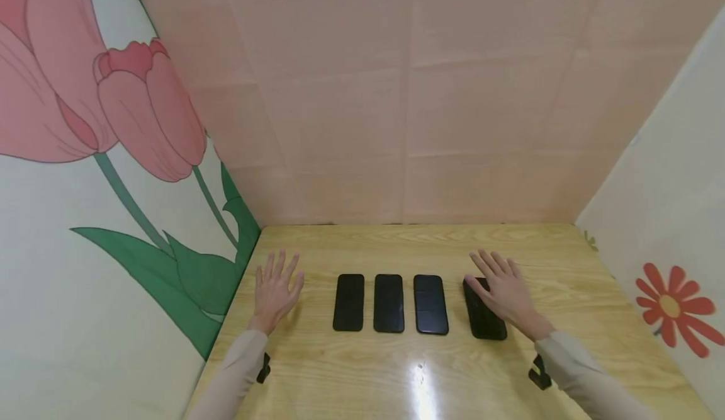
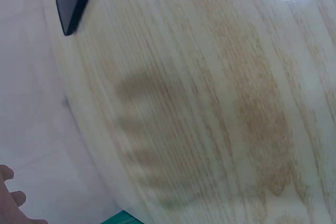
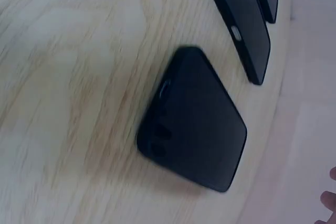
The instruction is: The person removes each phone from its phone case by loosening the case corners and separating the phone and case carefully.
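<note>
Side by side on the table (image 1: 317,369) lie a first black smartphone (image 1: 348,303), a second smartphone (image 1: 388,303), a third smartphone (image 1: 430,305) and, at the right end, a fourth smartphone (image 1: 478,319), tilted a little. My right hand (image 1: 504,293) is spread above the fourth phone and hides part of it in the head view. The right wrist view shows that phone (image 3: 197,121) flat on the wood, screen up. To the left of the row, my left hand (image 1: 274,294) is held with fingers spread, its shadow (image 2: 142,124) falling on the wood.
A pink panel (image 1: 404,105) stands behind the table. At the left is a white wall with tulips (image 1: 153,108), at the right a white wall with a red flower (image 1: 670,306). Light glares off the tabletop near the front. Dark straps (image 1: 540,373) show under the sleeves.
</note>
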`<state>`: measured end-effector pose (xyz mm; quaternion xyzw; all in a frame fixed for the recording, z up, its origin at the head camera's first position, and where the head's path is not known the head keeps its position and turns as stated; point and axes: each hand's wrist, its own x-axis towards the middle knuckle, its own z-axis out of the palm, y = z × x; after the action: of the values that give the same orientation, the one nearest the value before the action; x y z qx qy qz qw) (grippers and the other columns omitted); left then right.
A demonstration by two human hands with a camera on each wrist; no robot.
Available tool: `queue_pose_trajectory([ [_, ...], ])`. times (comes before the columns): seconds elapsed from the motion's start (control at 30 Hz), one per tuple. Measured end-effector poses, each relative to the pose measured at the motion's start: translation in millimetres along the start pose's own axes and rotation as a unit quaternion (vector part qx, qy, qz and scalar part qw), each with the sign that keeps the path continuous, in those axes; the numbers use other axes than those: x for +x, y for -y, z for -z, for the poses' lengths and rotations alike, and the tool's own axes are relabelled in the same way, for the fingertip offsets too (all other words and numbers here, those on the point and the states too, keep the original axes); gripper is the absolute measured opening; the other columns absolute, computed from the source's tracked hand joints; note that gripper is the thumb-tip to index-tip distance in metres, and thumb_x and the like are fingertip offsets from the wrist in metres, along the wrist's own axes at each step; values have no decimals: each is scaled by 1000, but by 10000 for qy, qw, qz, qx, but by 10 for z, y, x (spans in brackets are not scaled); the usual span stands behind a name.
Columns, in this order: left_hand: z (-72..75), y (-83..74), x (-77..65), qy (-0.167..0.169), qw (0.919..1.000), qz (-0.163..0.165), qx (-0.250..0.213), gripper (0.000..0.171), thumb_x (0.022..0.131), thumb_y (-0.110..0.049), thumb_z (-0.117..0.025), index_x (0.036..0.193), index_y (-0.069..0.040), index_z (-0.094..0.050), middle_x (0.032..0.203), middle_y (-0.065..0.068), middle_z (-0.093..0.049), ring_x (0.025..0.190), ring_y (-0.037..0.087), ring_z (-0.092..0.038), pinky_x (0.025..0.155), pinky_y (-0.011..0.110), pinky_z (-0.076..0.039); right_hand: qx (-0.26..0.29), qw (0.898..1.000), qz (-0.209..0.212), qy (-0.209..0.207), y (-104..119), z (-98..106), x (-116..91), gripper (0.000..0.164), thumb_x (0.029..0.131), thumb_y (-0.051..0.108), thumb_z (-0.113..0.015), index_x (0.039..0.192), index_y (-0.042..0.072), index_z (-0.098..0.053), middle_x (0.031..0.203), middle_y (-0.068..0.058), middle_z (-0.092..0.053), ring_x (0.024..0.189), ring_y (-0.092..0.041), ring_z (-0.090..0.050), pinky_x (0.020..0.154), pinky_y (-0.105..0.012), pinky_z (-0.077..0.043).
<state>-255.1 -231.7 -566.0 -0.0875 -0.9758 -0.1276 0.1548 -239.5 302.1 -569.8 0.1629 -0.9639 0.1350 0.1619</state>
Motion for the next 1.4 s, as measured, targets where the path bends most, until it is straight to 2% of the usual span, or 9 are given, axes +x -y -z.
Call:
queue_pose_trajectory([
  [0.17, -33, 1, -20, -65, 10000, 8, -24, 54, 104, -48, -40, 153, -24, -40, 160, 13, -27, 148, 36, -14, 111, 67, -15, 136, 9999, 51, 33, 143, -115, 49, 66, 98, 46, -56, 151, 8, -41, 153, -20, -37, 141, -43, -28, 112, -63, -16],
  [0.47, -81, -31, -64, 72, 9999, 148, -50, 55, 104, -48, -39, 153, -24, -39, 159, 15, -28, 147, 38, -17, 111, 67, -16, 471, 9987, 116, 172, 398, -341, 119, 66, 100, 48, -53, 151, 9, -40, 154, -18, -37, 142, -41, -27, 114, -61, -14],
  [0.6, -96, -46, -75, 187, 9996, 198, -74, 56, 104, -50, -37, 154, -25, -37, 160, 14, -27, 147, 38, -18, 112, 65, -16, 719, 9972, 132, 157, 530, -417, 157, 66, 98, 45, -57, 150, 8, -41, 154, -18, -37, 142, -40, -28, 115, -59, -12],
  [0.73, -129, -66, -94, 255, 9993, 219, -159, 56, 105, -50, -35, 154, -25, -37, 160, 14, -26, 147, 38, -18, 113, 65, -15, 762, 9968, 212, 144, 637, -496, 199, 66, 98, 46, -57, 149, 7, -44, 153, -18, -39, 141, -40, -30, 114, -61, -13],
  [0.87, -167, -82, -122, 173, 9991, 210, -330, 55, 104, -48, -39, 153, -23, -39, 159, 15, -27, 146, 40, -19, 112, 65, -16, 698, 9968, 337, 199, 727, -563, 244, 65, 98, 45, -58, 149, 7, -43, 153, -18, -39, 141, -40, -31, 113, -62, -17],
  [1.13, -219, -98, -175, 103, 9991, 177, -359, 55, 104, -48, -39, 152, -22, -40, 157, 17, -32, 144, 42, -23, 110, 66, -22, 702, 9949, 721, -28, 924, -632, 343, 62, 95, 38, -63, 146, 6, -48, 149, -17, -45, 137, -40, -37, 111, -63, -22],
  [1.4, -248, -101, -201, 232, 9987, 268, -359, 54, 104, -47, -41, 153, -23, -39, 157, 16, -32, 143, 43, -25, 110, 64, -24, 823, 9931, 741, 378, 1113, -680, 430, 63, 98, 45, -59, 147, 6, -47, 148, -18, -46, 138, -40, -37, 112, -61, -21],
])
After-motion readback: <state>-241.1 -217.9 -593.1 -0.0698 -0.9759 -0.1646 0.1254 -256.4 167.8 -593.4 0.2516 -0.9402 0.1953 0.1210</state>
